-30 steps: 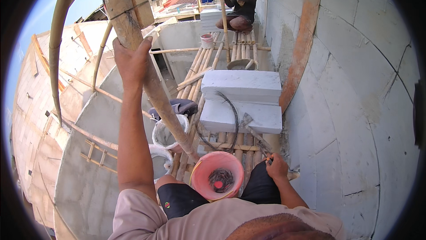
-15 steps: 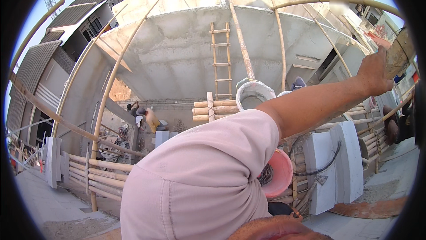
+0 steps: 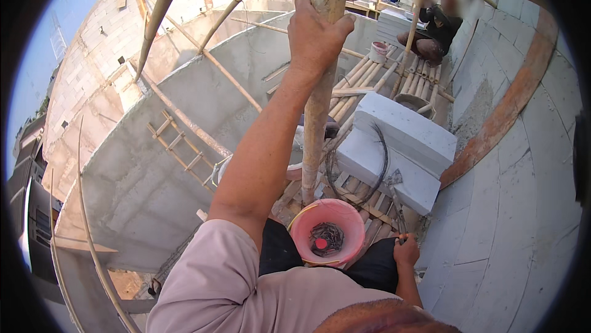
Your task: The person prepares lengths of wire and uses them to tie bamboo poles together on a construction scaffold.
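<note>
My left arm reaches up and forward, and my left hand (image 3: 317,37) is closed around an upright, mortar-stained bamboo pole (image 3: 318,117). Low on the right, beside my dark-clad knee, my right hand (image 3: 406,250) is closed on the end of a slim dark tool (image 3: 399,213). It looks like pincers, but its exact kind is hard to make out. Between my knees stands a pink bucket (image 3: 298,227) with a yellow handle. Inside it lie many nails (image 3: 328,236) and a small red round thing.
White lightweight blocks (image 3: 400,130) lie ahead on the bamboo platform, with a loop of dark wire (image 3: 386,160) on them. A block wall (image 3: 492,210) rises at right. Farther off, a person (image 3: 440,28) crouches near a small bucket (image 3: 378,52). A bamboo ladder (image 3: 178,142) leans below left.
My view has swung to the right. My left hand, stretched out at the far right before, now appears at top centre on the pole. My right hand with its tool has come into sight.
</note>
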The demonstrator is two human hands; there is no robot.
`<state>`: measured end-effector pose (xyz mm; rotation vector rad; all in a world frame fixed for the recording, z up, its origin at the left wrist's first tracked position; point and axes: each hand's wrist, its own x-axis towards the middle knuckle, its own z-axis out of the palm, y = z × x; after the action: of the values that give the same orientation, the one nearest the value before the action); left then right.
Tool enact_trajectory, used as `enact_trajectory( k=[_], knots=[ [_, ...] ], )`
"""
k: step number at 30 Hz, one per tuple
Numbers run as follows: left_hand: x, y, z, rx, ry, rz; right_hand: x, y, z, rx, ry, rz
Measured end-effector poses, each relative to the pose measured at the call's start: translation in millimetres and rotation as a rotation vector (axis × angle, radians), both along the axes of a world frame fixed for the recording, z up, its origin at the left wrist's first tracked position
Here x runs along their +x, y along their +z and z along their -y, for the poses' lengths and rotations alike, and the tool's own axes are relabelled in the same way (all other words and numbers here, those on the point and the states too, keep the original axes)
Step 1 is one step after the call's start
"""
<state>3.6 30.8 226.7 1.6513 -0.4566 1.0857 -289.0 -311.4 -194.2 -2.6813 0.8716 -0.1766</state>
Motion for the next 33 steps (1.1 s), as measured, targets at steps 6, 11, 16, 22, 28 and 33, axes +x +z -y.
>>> enact_trajectory(
  k=[6,11,16,22,28,33],
  knots=[
    [-2.0,12.9,29.4,-0.014,-0.074,-0.020,-19.0,11.4,-1.8,0.044,-0.089,0.020],
    [1.5,11.7,25.9,-0.027,-0.071,0.001,-16.4,12.0,0.5,0.047,-0.107,0.025],
    [0.4,10.3,23.3,-0.038,-0.089,0.001,-0.7,11.6,9.2,0.193,-0.079,-0.002],
    [-4.5,12.3,29.2,0.002,-0.053,-0.008,76.7,31.5,8.6,0.251,-0.004,0.457],
    [-4.2,11.6,24.1,0.002,-0.036,-0.016,89.5,57.0,-28.2,1.586,-0.291,0.435],
    [-0.6,11.9,28.1,0.010,-0.026,-0.006,68.0,-50.0,-12.9,2.001,-0.445,0.269]
  ],
)
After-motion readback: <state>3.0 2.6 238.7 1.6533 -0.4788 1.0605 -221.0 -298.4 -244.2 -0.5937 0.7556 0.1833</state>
